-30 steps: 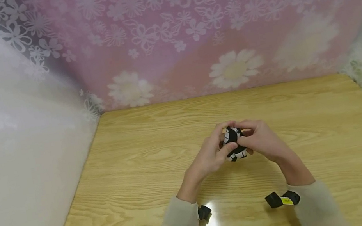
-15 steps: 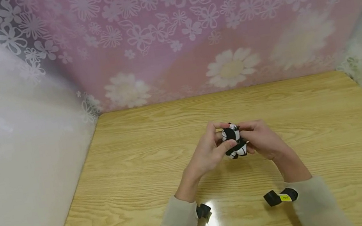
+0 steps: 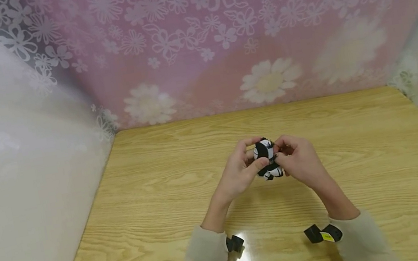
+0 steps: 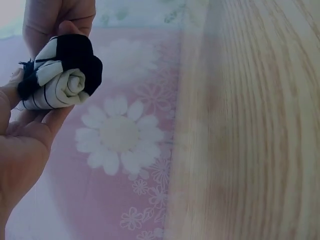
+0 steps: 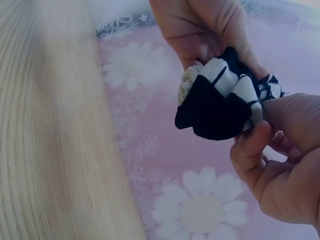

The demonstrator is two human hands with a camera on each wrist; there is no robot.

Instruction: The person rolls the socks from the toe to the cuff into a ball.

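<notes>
Leftmost, a white curtain (image 3: 15, 179) runs along the worktop's left edge. Next, the left hand (image 3: 238, 173) is held above the middle of the wooden worktop (image 3: 153, 194), grip closed round the rolled sock bundle (image 3: 268, 160): fingers curl over the top, thumb presses on the near side. Left wrist view shows the bundle (image 4: 60, 75) as a tight black-and-white striped roll with a cream spiral end, resting in the left hand (image 4: 22, 145), with fingertips of the other hand touching it from above.

Centre, the bundle is pinched between both hands, off the worktop surface, well apart from the back edge. Right wrist view shows the black outer layer wrapped over the striped roll (image 5: 220, 102), loose threads at its right side.

Right of it, the right hand (image 3: 300, 161) has its grip closed on the bundle too, fingertips pinching the upper right edge. In the right wrist view the right hand (image 5: 280, 170) grips from below right, thumb on the fabric; the left hand (image 5: 205, 30) grips from above.

Both wrists carry beige sleeves, with black straps below: one by the left sleeve (image 3: 235, 243), one with a yellow tag by the right sleeve (image 3: 324, 234). Behind, a pink floral backdrop (image 3: 219, 37) stands at the worktop's far edge.
</notes>
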